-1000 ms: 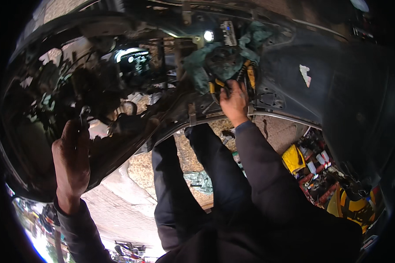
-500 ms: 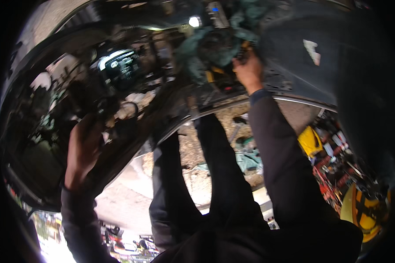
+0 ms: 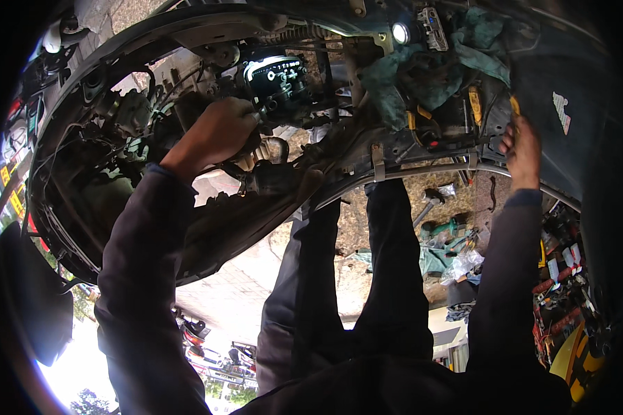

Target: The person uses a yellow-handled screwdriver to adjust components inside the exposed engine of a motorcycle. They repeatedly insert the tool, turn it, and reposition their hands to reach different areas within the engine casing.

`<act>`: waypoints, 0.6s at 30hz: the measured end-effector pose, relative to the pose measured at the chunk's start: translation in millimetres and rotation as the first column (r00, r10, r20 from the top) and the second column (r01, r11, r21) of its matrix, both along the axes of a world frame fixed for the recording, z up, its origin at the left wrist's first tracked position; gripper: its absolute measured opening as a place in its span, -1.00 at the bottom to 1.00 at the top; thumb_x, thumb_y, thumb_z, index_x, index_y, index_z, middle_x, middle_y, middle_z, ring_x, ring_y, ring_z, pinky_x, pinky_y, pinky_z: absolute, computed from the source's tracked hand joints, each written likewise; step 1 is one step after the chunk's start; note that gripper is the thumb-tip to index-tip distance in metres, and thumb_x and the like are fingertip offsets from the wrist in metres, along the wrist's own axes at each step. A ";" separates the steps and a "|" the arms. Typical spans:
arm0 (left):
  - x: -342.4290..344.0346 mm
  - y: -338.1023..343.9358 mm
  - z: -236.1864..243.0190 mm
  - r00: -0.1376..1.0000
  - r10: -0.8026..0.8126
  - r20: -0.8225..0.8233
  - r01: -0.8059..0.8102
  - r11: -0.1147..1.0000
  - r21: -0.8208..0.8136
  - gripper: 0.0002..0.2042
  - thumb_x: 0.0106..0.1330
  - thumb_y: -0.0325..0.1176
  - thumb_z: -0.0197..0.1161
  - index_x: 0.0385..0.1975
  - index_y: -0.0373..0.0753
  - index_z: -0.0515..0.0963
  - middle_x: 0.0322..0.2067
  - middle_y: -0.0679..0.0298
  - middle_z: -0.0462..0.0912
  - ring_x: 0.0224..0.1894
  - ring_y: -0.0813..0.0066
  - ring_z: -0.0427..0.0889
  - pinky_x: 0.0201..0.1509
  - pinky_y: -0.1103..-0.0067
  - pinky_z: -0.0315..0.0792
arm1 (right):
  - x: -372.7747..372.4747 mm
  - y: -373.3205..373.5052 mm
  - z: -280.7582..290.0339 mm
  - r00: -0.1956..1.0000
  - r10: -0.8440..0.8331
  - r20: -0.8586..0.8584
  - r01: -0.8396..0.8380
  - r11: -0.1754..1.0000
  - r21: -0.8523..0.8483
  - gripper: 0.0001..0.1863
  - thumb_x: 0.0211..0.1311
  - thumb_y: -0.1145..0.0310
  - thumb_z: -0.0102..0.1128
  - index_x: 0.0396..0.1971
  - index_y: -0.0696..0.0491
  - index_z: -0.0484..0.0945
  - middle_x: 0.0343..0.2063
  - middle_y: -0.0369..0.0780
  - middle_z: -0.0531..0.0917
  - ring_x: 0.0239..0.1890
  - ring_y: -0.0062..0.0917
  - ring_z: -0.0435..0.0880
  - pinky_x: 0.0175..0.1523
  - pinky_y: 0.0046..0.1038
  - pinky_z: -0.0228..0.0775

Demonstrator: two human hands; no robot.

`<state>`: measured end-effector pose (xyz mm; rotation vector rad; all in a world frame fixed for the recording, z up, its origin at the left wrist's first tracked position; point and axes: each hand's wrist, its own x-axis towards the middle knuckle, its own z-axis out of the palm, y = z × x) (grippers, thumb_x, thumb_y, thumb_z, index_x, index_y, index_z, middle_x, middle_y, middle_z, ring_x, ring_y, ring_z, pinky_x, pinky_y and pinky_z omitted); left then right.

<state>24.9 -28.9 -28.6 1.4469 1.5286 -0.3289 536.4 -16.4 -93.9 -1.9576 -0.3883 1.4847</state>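
My left hand [image 3: 218,138] reaches into an open engine bay, its fingers curled closed at the near left side of a brightly lit dark part [image 3: 277,79]. What those fingers hold, if anything, is hidden. At the right, my right hand [image 3: 523,151] is closed on a yellow-handled tool [image 3: 515,107], which points away from me; its working end cannot be made out. The hand is above the dark panel edge, right of another yellow-handled tool [image 3: 475,105]. Left of that lie a pair of yellow-handled pliers [image 3: 413,120] and a crumpled green cloth [image 3: 429,86].
A lit lamp [image 3: 399,32] shines beside the cloth. Hoses and a curved frame [image 3: 83,76] surround my left arm. My legs stand against the bumper edge. On the ground lie a hammer [image 3: 429,202], a green power tool [image 3: 444,227] and plastic bags; more tools [image 3: 564,277] are at the right.
My left hand has moved forward, closer to the lit part. My right hand has moved from beside the green cloth to the right and now holds the yellow-handled tool. The view has shifted left.
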 end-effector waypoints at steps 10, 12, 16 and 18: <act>7.0 51.9 0.9 0.963 -0.223 -0.150 0.198 0.966 -0.164 -0.71 0.32 -0.26 0.10 -0.30 -0.41 0.59 -0.49 0.02 0.62 -0.44 0.23 0.60 -0.27 0.35 0.43 | 9.5 -104.4 58.7 0.919 0.093 -0.383 0.068 0.920 0.387 -0.25 0.11 0.33 0.24 0.33 0.12 0.21 0.25 0.01 0.38 0.35 -0.21 0.31 0.35 -0.08 0.20; 4.3 60.0 2.6 0.965 -0.227 -0.130 0.187 0.946 -0.264 -0.71 0.29 -0.26 0.11 -0.35 -0.41 0.61 -0.54 0.09 0.60 -0.46 0.33 0.58 -0.29 0.39 0.42 | 5.0 -112.8 65.4 0.914 0.111 -0.391 0.066 0.909 0.411 -0.10 0.05 0.29 0.28 0.40 0.13 0.07 0.32 0.04 0.28 0.39 -0.19 0.25 0.39 -0.06 0.13; -1.3 62.2 0.7 0.967 -0.254 -0.037 0.237 0.939 -0.248 -0.71 0.28 -0.26 0.11 -0.38 -0.40 0.62 -0.57 0.15 0.59 -0.48 0.38 0.56 -0.32 0.41 0.42 | -5.3 -111.9 69.7 0.902 0.089 -0.423 0.116 0.893 0.435 -0.13 -0.03 0.21 0.36 0.32 0.14 0.23 0.38 0.05 0.20 0.42 -0.15 0.19 0.42 -0.01 0.05; -1.7 61.6 -2.6 0.970 -0.240 -0.035 0.224 0.943 -0.247 -0.71 0.28 -0.26 0.12 -0.39 -0.40 0.62 -0.57 0.16 0.59 -0.48 0.39 0.55 -0.33 0.42 0.41 | -11.3 -106.5 67.3 0.860 0.130 -0.494 0.121 0.887 0.446 -0.46 -0.09 0.12 0.43 -0.08 0.06 0.55 0.39 0.04 0.18 0.43 -0.04 0.15 0.40 -0.05 0.06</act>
